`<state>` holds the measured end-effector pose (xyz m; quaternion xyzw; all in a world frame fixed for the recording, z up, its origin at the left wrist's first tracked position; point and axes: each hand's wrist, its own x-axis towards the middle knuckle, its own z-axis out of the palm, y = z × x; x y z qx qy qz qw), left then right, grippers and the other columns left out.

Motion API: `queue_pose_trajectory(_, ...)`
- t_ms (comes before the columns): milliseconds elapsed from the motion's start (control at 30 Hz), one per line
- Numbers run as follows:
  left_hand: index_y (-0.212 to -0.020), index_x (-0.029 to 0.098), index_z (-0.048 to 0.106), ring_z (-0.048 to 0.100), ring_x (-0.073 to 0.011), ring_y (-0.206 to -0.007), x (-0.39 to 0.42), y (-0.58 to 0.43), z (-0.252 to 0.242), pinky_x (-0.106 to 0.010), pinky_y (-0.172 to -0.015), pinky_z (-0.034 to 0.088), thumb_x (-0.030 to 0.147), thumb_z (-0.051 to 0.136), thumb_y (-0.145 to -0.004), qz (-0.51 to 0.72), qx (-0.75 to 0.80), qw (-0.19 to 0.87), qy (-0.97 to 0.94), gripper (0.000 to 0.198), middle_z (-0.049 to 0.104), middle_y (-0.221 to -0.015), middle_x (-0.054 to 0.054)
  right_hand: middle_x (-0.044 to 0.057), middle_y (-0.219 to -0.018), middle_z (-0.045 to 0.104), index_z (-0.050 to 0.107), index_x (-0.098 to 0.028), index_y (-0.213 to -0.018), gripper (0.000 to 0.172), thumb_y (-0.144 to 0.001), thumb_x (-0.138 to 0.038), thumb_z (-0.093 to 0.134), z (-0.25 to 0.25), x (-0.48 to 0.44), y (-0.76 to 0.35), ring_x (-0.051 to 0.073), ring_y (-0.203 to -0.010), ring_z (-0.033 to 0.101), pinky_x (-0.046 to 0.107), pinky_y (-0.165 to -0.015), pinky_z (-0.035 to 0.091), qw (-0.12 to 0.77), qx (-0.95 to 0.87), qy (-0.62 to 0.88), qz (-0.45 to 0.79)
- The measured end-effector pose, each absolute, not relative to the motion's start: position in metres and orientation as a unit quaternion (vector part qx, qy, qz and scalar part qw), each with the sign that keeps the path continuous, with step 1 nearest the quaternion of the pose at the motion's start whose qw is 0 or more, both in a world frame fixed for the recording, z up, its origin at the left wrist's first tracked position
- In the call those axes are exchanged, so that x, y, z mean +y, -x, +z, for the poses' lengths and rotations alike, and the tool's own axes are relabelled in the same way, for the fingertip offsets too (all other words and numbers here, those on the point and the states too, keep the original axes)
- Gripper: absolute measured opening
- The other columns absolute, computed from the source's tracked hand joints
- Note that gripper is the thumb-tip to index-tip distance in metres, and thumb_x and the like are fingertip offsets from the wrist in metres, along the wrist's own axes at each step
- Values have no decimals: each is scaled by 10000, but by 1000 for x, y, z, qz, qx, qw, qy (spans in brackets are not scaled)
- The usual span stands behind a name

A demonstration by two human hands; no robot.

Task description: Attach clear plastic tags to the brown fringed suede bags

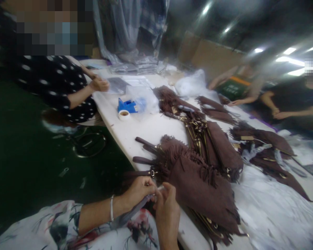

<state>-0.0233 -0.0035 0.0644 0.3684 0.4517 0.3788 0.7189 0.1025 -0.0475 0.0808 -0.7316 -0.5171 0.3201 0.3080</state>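
My left hand (138,190), a bangle on its wrist, and my right hand (167,212) meet at the table's near edge. Together they pinch a brown strap (135,209) and a small pale piece between the fingertips. Just beyond them lies a pile of brown fringed suede bags (198,173) with straps and gold buckles sticking out to the left. The picture is blurred, so the pinched piece is unclear.
On the white table (146,128) are more brown bags (263,146), a blue tape dispenser (127,105), a tape roll (124,115), clear plastic bags (142,95) and white wrapping (271,215). One person in a dotted top (57,86) works at the left; other people's arms (289,113) rest at the right.
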Motion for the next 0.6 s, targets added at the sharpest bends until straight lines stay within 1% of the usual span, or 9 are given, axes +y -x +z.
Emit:
queue_pose_trajectory(167, -727, 134, 607, 565, -126, -519, -11, 21, 59, -211, -491, 394, 273, 637, -763, 379, 479, 704, -363, 147, 633, -601, -25, 13, -785, 697, 494, -212, -1038, 368, -863, -533, 536, 64, -61, -91, 149, -545, 628, 240, -549, 471, 414, -386, 738, 367)
queue_pose_trajectory(300, -731, 138, 604, 537, -118, -489, -12, 18, 63, -209, -479, 385, 291, 626, -766, 377, 488, 692, -374, 158, 620, -568, -16, -36, -654, 643, 507, -213, -928, 370, -818, -554, 600, 52, -66, -85, 131, -505, 583, 226, -525, 468, 469, -313, 726, 393)
queue_pose_trajectory(400, -710, 146, 585, 523, -118, -482, -12, 17, 69, -219, -485, 396, 336, 641, -758, 386, 486, 688, -375, 204, 599, -559, -1, -49, -613, 616, 496, -218, -859, 419, -750, -586, 663, 43, -65, -81, 128, -510, 561, 214, -485, 453, 529, -239, 688, 436)
queue_pose_trajectory(500, -712, 146, 588, 529, -126, -497, -13, 17, 63, -222, -489, 389, 401, 650, -761, 385, 488, 676, -396, 267, 610, -572, -10, -44, -580, 608, 537, -206, -860, 481, -684, -623, 701, 29, -64, -71, 119, -465, 527, 198, -418, 402, 567, -179, 663, 455)
queue_pose_trajectory(567, -718, 147, 592, 513, -129, -476, -11, 18, 51, -224, -467, 364, 480, 635, -766, 373, 487, 674, -411, 339, 612, -560, -18, -45, -500, 576, 581, -194, -828, 514, -648, -661, 702, 12, -61, -64, 94, -364, 438, 187, -357, 310, 583, -135, 661, 454)
queue_pose_trajectory(600, -721, 150, 589, 506, -131, -471, -9, 18, 44, -227, -463, 361, 524, 623, -766, 373, 477, 676, -420, 378, 604, -553, -16, -42, -460, 554, 596, -190, -768, 518, -626, -675, 708, 4, -58, -62, 81, -333, 393, 185, -349, 268, 591, -121, 656, 453)
